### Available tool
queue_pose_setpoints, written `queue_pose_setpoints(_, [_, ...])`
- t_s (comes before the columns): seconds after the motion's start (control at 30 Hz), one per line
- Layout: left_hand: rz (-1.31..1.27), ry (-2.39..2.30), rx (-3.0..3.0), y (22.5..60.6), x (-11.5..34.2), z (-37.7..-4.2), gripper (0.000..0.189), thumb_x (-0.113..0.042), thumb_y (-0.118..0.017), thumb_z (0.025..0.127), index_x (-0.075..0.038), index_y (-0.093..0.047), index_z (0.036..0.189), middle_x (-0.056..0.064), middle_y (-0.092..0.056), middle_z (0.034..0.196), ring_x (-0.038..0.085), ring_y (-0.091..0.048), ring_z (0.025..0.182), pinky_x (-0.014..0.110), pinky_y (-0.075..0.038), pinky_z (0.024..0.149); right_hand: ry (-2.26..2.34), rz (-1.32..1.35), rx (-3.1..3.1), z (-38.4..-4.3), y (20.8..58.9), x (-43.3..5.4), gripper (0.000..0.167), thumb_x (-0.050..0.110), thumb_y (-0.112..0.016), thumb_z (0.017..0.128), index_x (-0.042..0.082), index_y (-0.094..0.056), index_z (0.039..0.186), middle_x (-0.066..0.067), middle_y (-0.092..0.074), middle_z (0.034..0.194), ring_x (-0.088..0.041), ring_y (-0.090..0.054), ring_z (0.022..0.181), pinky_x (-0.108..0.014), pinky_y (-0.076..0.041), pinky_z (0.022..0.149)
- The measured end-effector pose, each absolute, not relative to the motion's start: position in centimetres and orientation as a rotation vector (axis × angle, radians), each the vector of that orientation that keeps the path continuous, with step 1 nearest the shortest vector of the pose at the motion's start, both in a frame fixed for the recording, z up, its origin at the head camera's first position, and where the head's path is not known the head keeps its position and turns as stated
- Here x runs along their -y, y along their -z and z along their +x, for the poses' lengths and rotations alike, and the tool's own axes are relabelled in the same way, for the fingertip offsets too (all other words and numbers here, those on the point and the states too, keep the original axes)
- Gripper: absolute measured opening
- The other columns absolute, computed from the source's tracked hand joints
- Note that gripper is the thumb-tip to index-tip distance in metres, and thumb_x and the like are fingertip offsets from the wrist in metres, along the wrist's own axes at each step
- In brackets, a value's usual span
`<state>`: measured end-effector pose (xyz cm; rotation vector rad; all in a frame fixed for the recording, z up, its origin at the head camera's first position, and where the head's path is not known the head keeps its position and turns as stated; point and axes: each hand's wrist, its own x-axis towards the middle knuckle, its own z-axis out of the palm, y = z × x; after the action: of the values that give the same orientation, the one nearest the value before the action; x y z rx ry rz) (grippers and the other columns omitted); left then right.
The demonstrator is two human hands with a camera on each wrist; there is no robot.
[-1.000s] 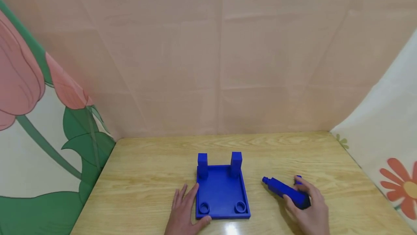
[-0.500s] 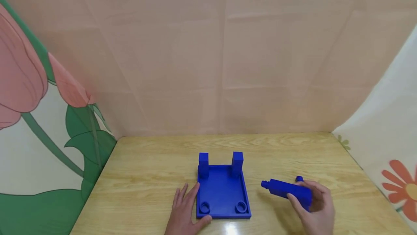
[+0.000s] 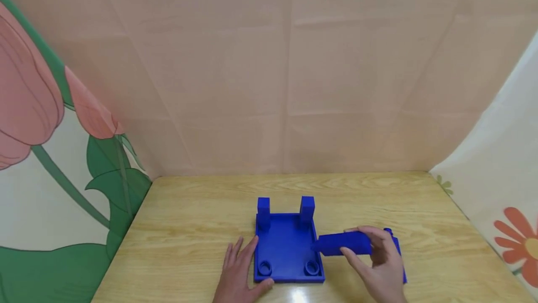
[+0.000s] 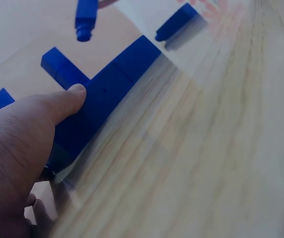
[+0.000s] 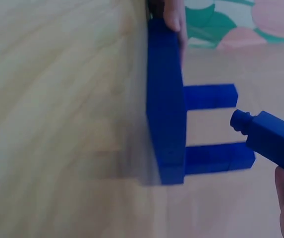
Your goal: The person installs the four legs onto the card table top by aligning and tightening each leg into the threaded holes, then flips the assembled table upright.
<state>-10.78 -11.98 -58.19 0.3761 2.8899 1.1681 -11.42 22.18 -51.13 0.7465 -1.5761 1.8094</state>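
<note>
A blue square base (image 3: 286,247) with a raised rim lies on the table. Two blue posts stand at its back corners, the left post (image 3: 263,212) and the right post (image 3: 307,210). Round sockets sit in its front corners, a left socket (image 3: 265,268) and a right socket (image 3: 311,267). My left hand (image 3: 237,272) touches the base's front left corner, thumb on the front side, index finger along the left rim. My right hand (image 3: 380,265) grips a loose blue post (image 3: 344,243) raised near the base's right edge, its knobbed end pointing left. The right wrist view shows this knob (image 5: 241,121) clear of the base.
Another blue post (image 4: 176,22) lies on the table, right of the base and partly hidden behind my right hand in the head view. The wood-grain table (image 3: 201,209) ends at a beige cloth (image 3: 286,83). Flower-printed cloth (image 3: 483,167) hangs on both sides.
My right hand has lifted the loose post off the table and carried it left to the base's edge, turning it nearly level. More of the other post shows. The left hand stays in place.
</note>
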Motion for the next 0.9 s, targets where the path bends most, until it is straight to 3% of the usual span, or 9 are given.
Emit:
queue_pose_setpoints(0.17, [0.368,-1.201,-2.881,58.1,11.9,-10.7,0.108,-0.076,-0.077,0.088,-0.02,-0.041,0.172,0.018,-0.051,0.169,0.054,-0.03,0.162,0.08,-0.016,0.129,-1.78,0.796,1.588,-12.0,49.8,-20.8,0.064,-0.036,-0.082,0.071,-0.031,-0.051,0.128,-0.022,-0.077,0.122,-0.02,-0.077,0.117,-0.021,-0.062,0.097])
queue_pose_setpoints(0.57, [0.364,-1.214,-2.816,57.3,12.7,-10.7,0.115,-0.056,-0.097,0.077,-0.032,-0.039,0.174,0.025,-0.043,0.172,0.065,-0.027,0.158,0.089,-0.03,0.116,-1.777,0.791,1.663,-12.2,47.6,-17.3,0.063,-0.034,-0.078,0.076,-0.022,-0.057,0.134,-0.011,-0.077,0.125,-0.016,-0.075,0.115,-0.019,-0.062,0.094])
queue_pose_setpoints(0.77, [0.507,-1.103,-2.979,57.9,13.4,-10.8,0.113,-0.054,-0.098,0.076,-0.034,-0.042,0.172,0.015,-0.054,0.167,0.056,-0.044,0.152,0.082,-0.043,0.113,-1.745,0.86,1.642,-12.6,47.1,-15.9,0.061,-0.029,-0.081,0.079,-0.023,-0.058,0.135,-0.013,-0.075,0.124,-0.017,-0.074,0.115,-0.02,-0.061,0.097])
queue_pose_setpoints(0.9, [0.547,-1.073,-3.002,58.3,13.6,-11.1,0.113,-0.054,-0.098,0.077,-0.036,-0.041,0.173,0.009,-0.055,0.167,0.05,-0.045,0.153,0.079,-0.045,0.114,-1.744,0.879,1.629,-12.7,46.7,-15.2,0.061,-0.029,-0.081,0.079,-0.023,-0.058,0.136,-0.018,-0.074,0.121,-0.019,-0.073,0.115,-0.021,-0.06,0.099])
